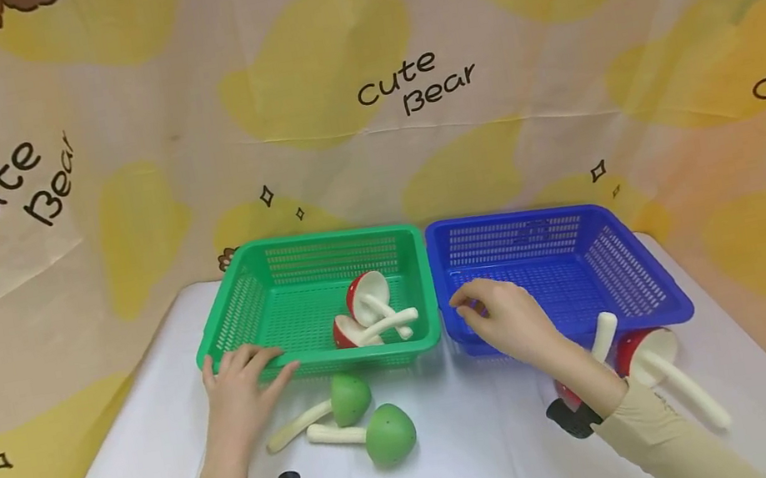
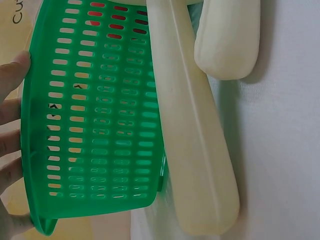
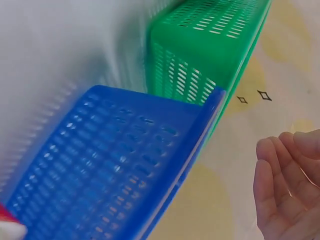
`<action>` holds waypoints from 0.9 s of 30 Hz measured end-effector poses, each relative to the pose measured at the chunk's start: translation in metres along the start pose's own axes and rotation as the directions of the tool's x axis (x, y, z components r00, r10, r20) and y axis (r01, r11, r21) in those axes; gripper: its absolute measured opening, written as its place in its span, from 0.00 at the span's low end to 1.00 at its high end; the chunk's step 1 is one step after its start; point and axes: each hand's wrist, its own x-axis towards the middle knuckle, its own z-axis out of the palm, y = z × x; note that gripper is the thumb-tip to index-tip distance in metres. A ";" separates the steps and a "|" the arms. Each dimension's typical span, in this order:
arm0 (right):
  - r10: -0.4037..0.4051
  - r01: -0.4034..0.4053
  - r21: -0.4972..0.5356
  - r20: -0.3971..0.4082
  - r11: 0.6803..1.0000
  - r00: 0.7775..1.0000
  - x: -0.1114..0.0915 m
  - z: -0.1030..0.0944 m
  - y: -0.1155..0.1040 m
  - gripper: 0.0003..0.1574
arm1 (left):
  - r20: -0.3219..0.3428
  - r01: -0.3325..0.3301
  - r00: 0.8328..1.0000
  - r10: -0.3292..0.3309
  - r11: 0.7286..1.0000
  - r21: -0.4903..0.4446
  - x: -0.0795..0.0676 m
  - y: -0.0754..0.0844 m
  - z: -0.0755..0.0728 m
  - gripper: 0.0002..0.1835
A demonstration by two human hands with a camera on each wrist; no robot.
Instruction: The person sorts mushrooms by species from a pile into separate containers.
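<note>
Resting on the green basket's [image 1: 325,237] front rim near its left corner, the left hand [image 1: 243,393] has spread, relaxed fingers. Two green-capped mushrooms [image 1: 389,434] lie on the white table [image 1: 478,443] just in front of that basket; the left wrist view shows pale stems close up, while only the head view shows the green caps. Toward the basket's right end sit two red-capped mushrooms [image 1: 371,288], which the left wrist camera catches merely as red through the slots. Over the blue basket's [image 1: 512,216] near left side hangs the right hand [image 1: 510,317], released, fingers loosely bent; the right wrist view adds its fingertips and both baskets' outer walls. Farther right, two other red-capped mushrooms [image 1: 655,356] lie before the blue basket, one partly behind the right forearm [image 1: 583,370].
</note>
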 end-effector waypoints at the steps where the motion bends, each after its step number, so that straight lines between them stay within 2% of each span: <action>1: 0.002 -0.002 -0.001 -0.008 1.000 1.000 -0.005 -0.001 0.002 0.08 | 0.000 0.000 1.000 0.000 1.000 -0.002 0.000 0.000 0.000 0.17; 11: 0.037 -0.040 -0.043 -0.079 0.998 0.996 -0.041 -0.009 0.018 0.07 | -0.002 0.001 1.000 -0.001 1.000 -0.008 -0.001 0.001 -0.005 0.17; 17: 0.084 -0.088 -0.035 -0.112 0.995 0.990 -0.060 -0.014 0.033 0.08 | 0.002 -0.002 1.000 0.002 1.000 -0.008 -0.001 0.001 -0.004 0.17; 20: 0.106 -0.110 -0.021 -0.146 0.994 0.984 -0.069 -0.016 0.040 0.09 | -0.001 -0.004 1.000 0.004 1.000 -0.010 -0.001 0.001 -0.003 0.17; 27: 0.090 -0.093 0.002 -0.267 0.996 0.959 -0.088 -0.019 0.052 0.12 | -0.006 -0.012 1.000 0.012 1.000 -0.022 -0.001 0.001 -0.001 0.17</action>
